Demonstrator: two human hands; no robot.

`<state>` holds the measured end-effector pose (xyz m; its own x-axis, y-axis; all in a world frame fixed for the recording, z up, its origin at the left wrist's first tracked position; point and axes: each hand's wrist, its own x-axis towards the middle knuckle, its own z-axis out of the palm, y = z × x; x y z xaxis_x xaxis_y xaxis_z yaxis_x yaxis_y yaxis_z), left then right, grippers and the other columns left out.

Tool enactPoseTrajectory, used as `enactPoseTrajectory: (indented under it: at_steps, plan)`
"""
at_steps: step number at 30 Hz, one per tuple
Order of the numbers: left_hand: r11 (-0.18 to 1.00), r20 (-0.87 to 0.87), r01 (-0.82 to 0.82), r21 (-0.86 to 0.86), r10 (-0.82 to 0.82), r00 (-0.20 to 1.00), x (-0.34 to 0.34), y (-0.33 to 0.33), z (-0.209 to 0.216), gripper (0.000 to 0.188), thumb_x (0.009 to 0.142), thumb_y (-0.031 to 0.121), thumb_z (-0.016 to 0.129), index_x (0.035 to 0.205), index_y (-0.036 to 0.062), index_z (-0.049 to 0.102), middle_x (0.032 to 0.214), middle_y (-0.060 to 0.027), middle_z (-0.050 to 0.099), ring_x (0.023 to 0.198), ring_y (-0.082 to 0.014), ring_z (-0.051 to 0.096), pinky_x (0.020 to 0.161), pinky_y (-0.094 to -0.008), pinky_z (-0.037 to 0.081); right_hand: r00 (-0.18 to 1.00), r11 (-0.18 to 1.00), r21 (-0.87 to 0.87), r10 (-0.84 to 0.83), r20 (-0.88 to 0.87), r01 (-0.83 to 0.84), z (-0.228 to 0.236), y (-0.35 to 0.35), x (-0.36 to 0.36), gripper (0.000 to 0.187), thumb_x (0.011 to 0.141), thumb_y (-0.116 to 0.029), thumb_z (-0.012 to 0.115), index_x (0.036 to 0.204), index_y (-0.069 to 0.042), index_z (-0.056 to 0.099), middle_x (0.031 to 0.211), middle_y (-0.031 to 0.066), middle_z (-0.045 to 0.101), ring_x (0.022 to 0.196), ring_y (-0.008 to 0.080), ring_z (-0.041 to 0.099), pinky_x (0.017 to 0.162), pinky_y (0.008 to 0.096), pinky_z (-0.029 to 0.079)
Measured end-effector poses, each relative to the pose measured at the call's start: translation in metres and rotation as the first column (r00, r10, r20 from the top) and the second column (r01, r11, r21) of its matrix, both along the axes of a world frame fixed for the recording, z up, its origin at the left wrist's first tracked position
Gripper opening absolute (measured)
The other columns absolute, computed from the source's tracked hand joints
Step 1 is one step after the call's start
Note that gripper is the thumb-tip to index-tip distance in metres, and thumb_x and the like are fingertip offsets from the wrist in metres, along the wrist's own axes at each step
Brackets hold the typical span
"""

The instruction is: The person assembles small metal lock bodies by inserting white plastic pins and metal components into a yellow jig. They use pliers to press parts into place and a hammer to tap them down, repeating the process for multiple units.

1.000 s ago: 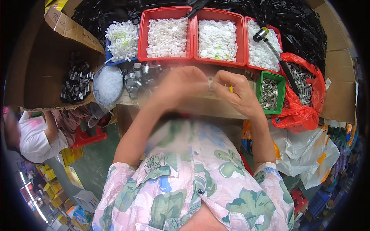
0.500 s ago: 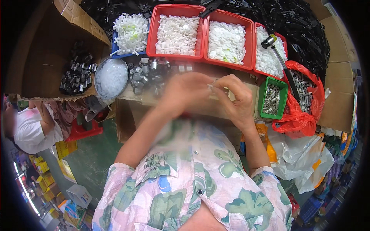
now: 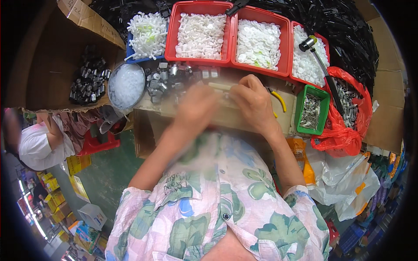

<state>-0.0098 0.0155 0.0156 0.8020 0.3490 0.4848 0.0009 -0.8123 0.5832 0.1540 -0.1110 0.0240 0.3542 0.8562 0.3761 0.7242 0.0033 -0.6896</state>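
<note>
My left hand (image 3: 198, 106) is smeared by motion over the front of the bench, and its fingers cannot be made out. To its right my right hand (image 3: 253, 102) is closed, thumb and fingertips pinched together; what they grip is too small and blurred to name. A pale, blurred strip (image 3: 220, 86) shows between the two hands, at the right fingertips; whether either hand touches it I cannot tell. Pliers with yellow handles (image 3: 278, 101) lie just right of my right hand. Dark and silvery cylindrical parts (image 3: 159, 82) are heaped beyond my left hand.
Red bins (image 3: 228, 56) of small white plastic parts line the back, beside a blue tray (image 3: 130, 51) of white pieces. Rightward are a green tray (image 3: 298, 115) of metal pins, a hammer (image 3: 324, 69) and a red bag (image 3: 344, 141). A clear bowl (image 3: 126, 87) and cardboard box (image 3: 43, 65) stand left.
My left hand has moved slightly left and nearer me, away from the right. My right hand has shifted a little left, and its fingers have drawn together. The yellow-handled pliers now show.
</note>
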Motion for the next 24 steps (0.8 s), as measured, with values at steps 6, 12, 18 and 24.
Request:
enactPoseTrajectory:
  at_steps: [6,12,18,24]
  plan:
    - [0.994,-0.071,0.097,0.058,-0.092,0.993,0.0021,-0.0001,-0.0012,0.035,0.073,0.0,0.078,0.107,0.0035,0.072,0.109,-0.0134,0.059,0.095,-0.0308,0.059,0.081,-0.0401,0.05,1.0,1.0,-0.023,0.017,0.02,-0.017,-0.0005,-0.0008,0.0025,0.012,0.082,-0.005,0.072,0.092,-0.002,0.067,0.089,0.0128,0.055,0.083,0.0318,0.058,0.068,0.0426,0.045]
    - [0.993,-0.071,0.101,0.062,-0.096,0.993,0.0019,-0.0003,-0.0074,0.036,0.073,0.003,0.078,0.109,0.0038,0.072,0.11,-0.0135,0.059,0.099,-0.0309,0.058,0.082,-0.0407,0.05,0.999,0.998,-0.046,0.031,0.038,-0.03,-0.0008,-0.0024,0.0048,0.012,0.082,-0.005,0.072,0.093,-0.003,0.067,0.09,0.0125,0.055,0.085,0.0313,0.058,0.07,0.042,0.045]
    - [0.994,-0.082,0.095,0.059,-0.09,0.992,0.0029,-0.0032,-0.0036,0.034,0.072,0.005,0.079,0.106,0.0035,0.073,0.109,-0.0137,0.059,0.101,-0.0316,0.057,0.084,-0.0412,0.05,0.999,0.995,-0.092,0.042,0.001,-0.042,0.0016,-0.0034,0.0091,0.013,0.082,-0.005,0.072,0.093,-0.003,0.067,0.09,0.0123,0.055,0.087,0.0317,0.058,0.072,0.0422,0.045]
    - [0.994,-0.082,0.066,0.092,-0.059,0.995,0.0041,-0.0056,-0.0056,0.033,0.072,0.005,0.08,0.104,0.0035,0.073,0.107,-0.0134,0.06,0.097,-0.0313,0.057,0.082,-0.041,0.05,0.998,0.998,-0.051,0.035,-0.045,-0.037,0.0003,-0.0013,0.0082,0.012,0.081,-0.002,0.072,0.09,-0.001,0.065,0.091,0.0127,0.056,0.088,0.0324,0.058,0.073,0.0431,0.046]
